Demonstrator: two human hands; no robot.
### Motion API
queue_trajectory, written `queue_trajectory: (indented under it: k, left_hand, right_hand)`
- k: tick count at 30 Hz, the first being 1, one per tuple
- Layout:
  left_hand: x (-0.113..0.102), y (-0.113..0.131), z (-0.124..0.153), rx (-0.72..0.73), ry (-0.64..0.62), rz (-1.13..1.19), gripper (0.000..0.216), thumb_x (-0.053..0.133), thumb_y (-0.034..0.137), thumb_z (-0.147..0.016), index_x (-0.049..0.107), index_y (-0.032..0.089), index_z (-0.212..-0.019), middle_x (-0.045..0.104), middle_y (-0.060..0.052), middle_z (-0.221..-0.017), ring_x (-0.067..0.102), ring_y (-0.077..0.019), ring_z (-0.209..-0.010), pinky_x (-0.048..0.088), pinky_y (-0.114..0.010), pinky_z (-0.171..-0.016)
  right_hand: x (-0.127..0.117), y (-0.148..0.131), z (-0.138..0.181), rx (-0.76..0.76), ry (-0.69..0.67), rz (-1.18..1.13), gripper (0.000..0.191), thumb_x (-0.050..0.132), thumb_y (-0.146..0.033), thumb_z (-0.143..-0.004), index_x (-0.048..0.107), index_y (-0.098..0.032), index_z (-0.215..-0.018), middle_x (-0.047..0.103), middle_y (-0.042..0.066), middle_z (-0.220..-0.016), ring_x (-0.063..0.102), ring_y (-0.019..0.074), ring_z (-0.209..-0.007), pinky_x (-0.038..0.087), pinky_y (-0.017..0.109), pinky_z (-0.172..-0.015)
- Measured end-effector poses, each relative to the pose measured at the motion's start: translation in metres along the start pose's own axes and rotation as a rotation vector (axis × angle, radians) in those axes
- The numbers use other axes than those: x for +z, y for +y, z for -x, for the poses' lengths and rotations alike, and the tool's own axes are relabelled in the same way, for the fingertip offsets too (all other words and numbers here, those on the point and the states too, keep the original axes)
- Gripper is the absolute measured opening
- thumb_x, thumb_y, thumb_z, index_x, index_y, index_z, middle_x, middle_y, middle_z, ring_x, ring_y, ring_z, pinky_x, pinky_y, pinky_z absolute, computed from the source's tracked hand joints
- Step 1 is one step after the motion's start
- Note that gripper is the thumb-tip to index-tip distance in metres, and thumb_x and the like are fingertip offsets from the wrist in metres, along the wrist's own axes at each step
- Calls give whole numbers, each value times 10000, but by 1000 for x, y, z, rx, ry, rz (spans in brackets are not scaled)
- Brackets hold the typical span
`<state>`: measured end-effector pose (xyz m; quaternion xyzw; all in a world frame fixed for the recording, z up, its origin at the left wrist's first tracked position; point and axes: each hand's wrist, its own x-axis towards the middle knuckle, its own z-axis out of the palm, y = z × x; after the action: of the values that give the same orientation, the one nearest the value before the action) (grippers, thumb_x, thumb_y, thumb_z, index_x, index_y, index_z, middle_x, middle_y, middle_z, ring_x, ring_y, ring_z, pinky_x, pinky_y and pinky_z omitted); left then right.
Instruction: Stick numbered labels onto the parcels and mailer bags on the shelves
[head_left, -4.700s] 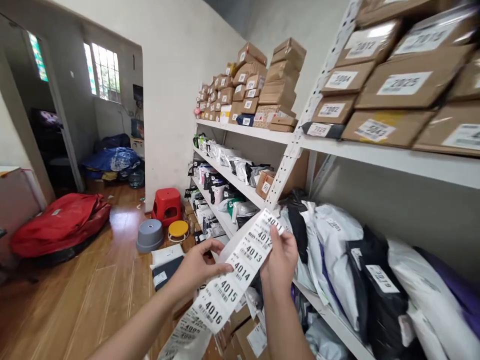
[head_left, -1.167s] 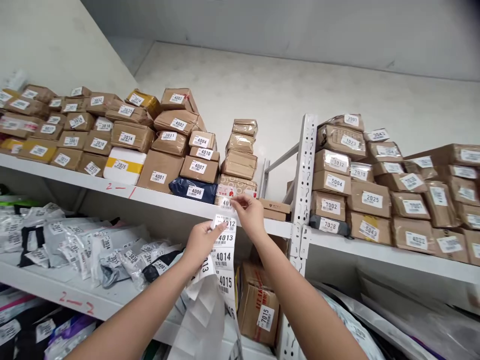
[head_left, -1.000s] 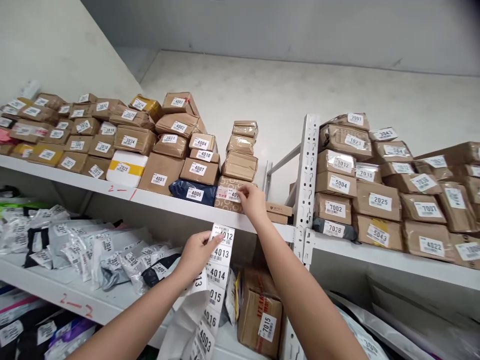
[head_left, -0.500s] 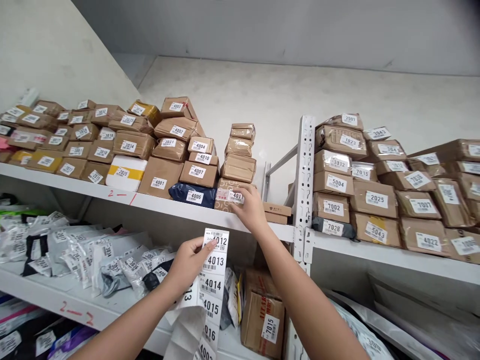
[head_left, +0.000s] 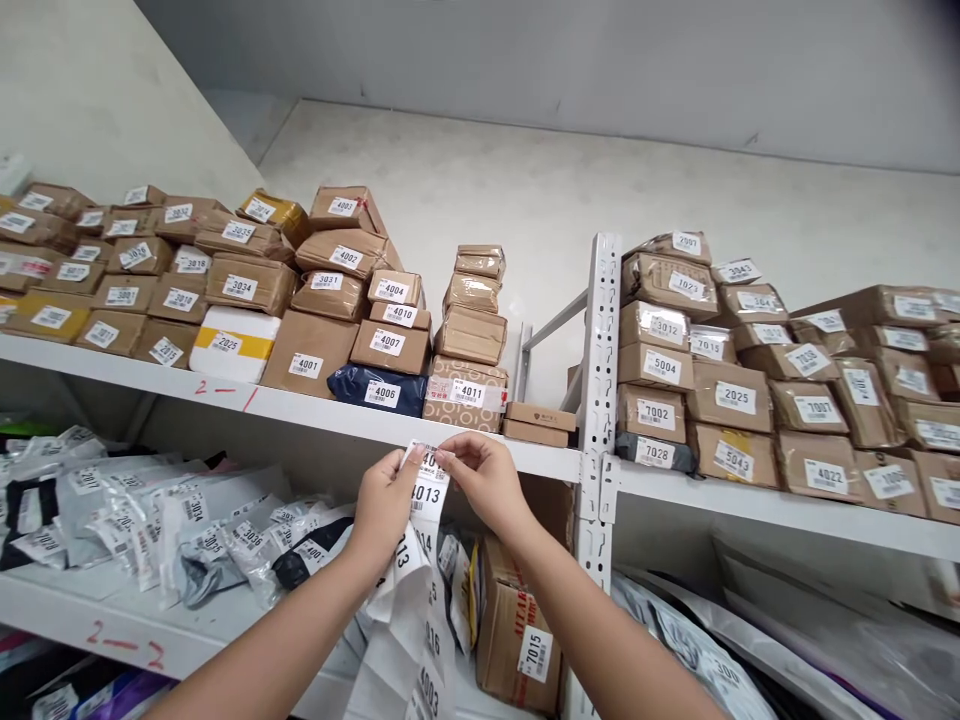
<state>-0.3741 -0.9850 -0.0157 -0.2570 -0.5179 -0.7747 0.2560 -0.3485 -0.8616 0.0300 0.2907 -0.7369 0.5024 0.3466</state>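
Note:
A long strip of numbered barcode labels (head_left: 429, 497) hangs down from my hands, just in front of the upper shelf's edge. My left hand (head_left: 384, 500) pinches the strip near its top, thumb on the front. The thumb and fingers of my right hand (head_left: 484, 478) are closed on the top label's right corner and partly cover its number. Just above my hands, a patterned box (head_left: 469, 420) bears a label reading 4011 and stands under a stack of brown parcels (head_left: 471, 333). To its left lies a dark blue parcel (head_left: 351, 387) labelled 4006.
The white upper shelf (head_left: 315, 412) carries many labelled boxes. A perforated metal post (head_left: 600, 350) divides it from the right-hand shelf (head_left: 720, 490). Bagged parcels (head_left: 202, 535) fill the shelf below, beside a brown box (head_left: 517, 640) marked 7015. Two flat boxes (head_left: 540, 425) lie near the post.
My right hand has come down from the box labelled 4011 to the top of the label strip. The left hand has risen slightly with the strip. The view has shifted a little.

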Motion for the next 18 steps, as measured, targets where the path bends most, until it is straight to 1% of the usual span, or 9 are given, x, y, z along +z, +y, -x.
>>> queue_trajectory:
  k: [2, 4, 7, 8, 10, 11, 13, 16, 18]
  left_hand:
    - [1, 3, -2, -36, -61, 75, 460, 724, 580, -616, 542, 160, -664, 492, 57, -565, 427, -86, -531, 335, -183, -495]
    - [1, 6, -5, -80, -130, 110, 472, 756, 551, -590, 604, 156, -798, 565, 33, -627, 479, -105, -556, 372, -197, -516]
    - [1, 10, -10, -82, -153, 76, 478, 724, 567, -626, 620, 154, -843, 584, 21, -643, 467, -105, -540, 356, -198, -498]
    - [0, 11, -10, -63, -169, 49, 460, 711, 564, -644, 619, 156, -837, 587, 17, -652, 471, -110, -550, 361, -202, -507]
    - [-2, 12, -10, -16, -222, -45, 407, 684, 544, -685, 608, 159, -791, 580, 11, -658, 481, -123, -579, 375, -215, -532]
    - [-4, 12, -8, 12, -247, -109, 386, 661, 538, -712, 592, 160, -751, 560, 13, -642, 472, -125, -581, 367, -218, -534]
    - [-7, 12, -5, 59, -283, -214, 403, 604, 547, -759, 526, 166, -656, 477, 29, -587, 415, -115, -561, 325, -216, -518]
    - [-15, 13, -2, 74, -325, -232, 461, 556, 584, -779, 440, 174, -604, 385, 40, -572, 350, -105, -559, 287, -219, -516]
    - [-22, 14, -2, 63, -339, -225, 468, 553, 602, -775, 455, 169, -625, 400, 34, -591, 361, -109, -575, 298, -223, -529]
  right_hand:
    - [3, -1, 3, -115, 95, 94, 133, 643, -330, -732, 634, -198, -731, 625, 24, -704, 551, 154, -615, 430, 275, -538]
    - [5, -5, 2, -241, 179, 213, 83, 616, -274, -762, 652, -206, -732, 638, 37, -763, 583, 174, -714, 439, 276, -574]
    - [3, -14, -13, -350, 176, 283, 76, 628, -228, -766, 665, -208, -703, 656, 27, -734, 593, 167, -686, 454, 276, -590]
    - [0, -17, -24, -376, 189, 302, 71, 635, -224, -766, 668, -208, -706, 665, 23, -729, 595, 163, -673, 467, 277, -608]
    - [-7, -23, -52, -400, 278, 372, 68, 625, -233, -785, 673, -201, -749, 676, 25, -746, 601, 162, -667, 489, 285, -644]
    - [-12, -26, -69, -399, 348, 427, 81, 606, -242, -804, 670, -196, -786, 677, 31, -763, 606, 167, -682, 496, 291, -662]
    - [-23, -30, -105, -383, 425, 501, 115, 552, -224, -835, 659, -182, -839, 664, 48, -786, 608, 182, -716, 498, 314, -695]
    - [-38, -33, -145, -375, 438, 609, 123, 544, -116, -798, 650, -179, -797, 627, 58, -800, 597, 212, -806, 474, 357, -796]
    - [-43, -34, -156, -376, 421, 684, 123, 568, -90, -770, 649, -181, -782, 604, 65, -823, 586, 228, -841, 457, 375, -828]
